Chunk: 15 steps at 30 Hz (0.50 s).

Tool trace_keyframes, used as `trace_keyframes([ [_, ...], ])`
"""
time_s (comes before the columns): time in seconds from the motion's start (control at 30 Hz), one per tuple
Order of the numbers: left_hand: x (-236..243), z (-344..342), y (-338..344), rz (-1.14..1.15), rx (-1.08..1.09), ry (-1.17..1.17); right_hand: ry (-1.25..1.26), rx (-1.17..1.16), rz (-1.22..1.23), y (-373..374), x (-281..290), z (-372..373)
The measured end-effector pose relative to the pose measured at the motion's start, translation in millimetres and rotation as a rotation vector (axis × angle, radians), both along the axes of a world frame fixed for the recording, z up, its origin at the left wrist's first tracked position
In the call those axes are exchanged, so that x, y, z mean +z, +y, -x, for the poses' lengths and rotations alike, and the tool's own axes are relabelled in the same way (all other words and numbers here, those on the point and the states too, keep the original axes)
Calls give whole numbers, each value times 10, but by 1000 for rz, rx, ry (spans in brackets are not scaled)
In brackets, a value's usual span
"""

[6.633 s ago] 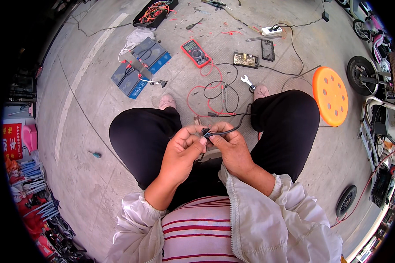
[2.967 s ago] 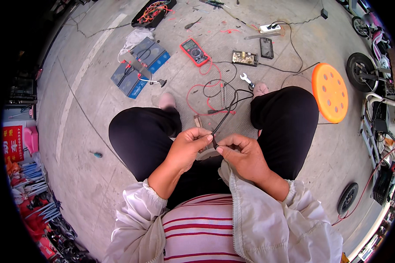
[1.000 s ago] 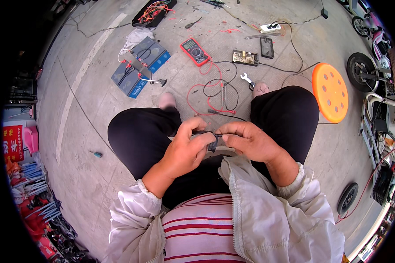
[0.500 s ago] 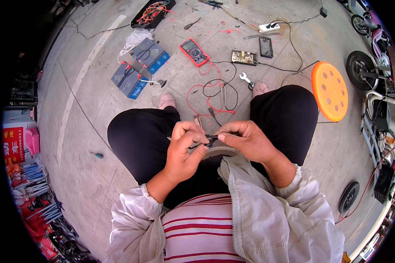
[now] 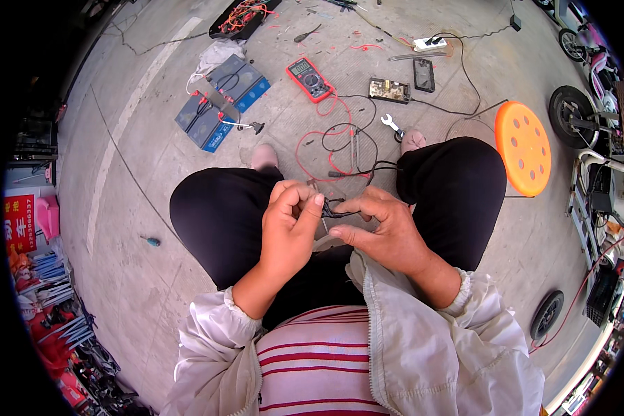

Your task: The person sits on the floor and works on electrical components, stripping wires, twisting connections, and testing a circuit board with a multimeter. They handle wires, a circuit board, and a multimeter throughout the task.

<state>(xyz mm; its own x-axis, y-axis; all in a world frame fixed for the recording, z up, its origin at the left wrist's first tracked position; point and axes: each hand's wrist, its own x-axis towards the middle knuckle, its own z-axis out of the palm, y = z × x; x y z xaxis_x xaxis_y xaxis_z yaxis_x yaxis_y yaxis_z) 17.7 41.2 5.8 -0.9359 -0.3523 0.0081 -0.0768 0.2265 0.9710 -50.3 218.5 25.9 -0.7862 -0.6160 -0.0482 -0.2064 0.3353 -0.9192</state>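
My left hand (image 5: 289, 220) is closed, thumb against bent fingers, on a thin black cable (image 5: 329, 210) in front of my lap. My right hand (image 5: 388, 232) is just to the right, its thumb and forefinger spread apart around the cable's loose bends. Its other fingers are partly hidden. Beyond the hands, a black lead with a plug (image 5: 336, 174) extends toward my right knee. A pale narrow piece shows beside my left fingertips, too small to name.
Ahead lie a red multimeter (image 5: 310, 80) with leads, blue batteries (image 5: 237, 87), an opened circuit box (image 5: 389, 90), its black casing (image 5: 423, 74), a wrench (image 5: 392, 125) and a power strip (image 5: 429, 44). An orange stool (image 5: 523, 149) stands right. A screwdriver (image 5: 151, 241) lies left.
My right thumb and forefinger have parted from their pinch, and the cable now bunches by my left fingertips. The plugged lead has swung round to lie sideways, with a loop toward my right knee.
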Motion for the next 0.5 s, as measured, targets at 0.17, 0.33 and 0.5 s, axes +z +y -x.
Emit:
trace_keyframes([
  [0.17,-14,16,32,-64,16,-265,131,-9,120,-28,-142,9],
  [0.33,-6,116,-97,13,-41,-438,51,0,103,3,-242,-29],
  [0.5,90,58,-63,157,20,33,7,-64,86,13,-180,-1],
])
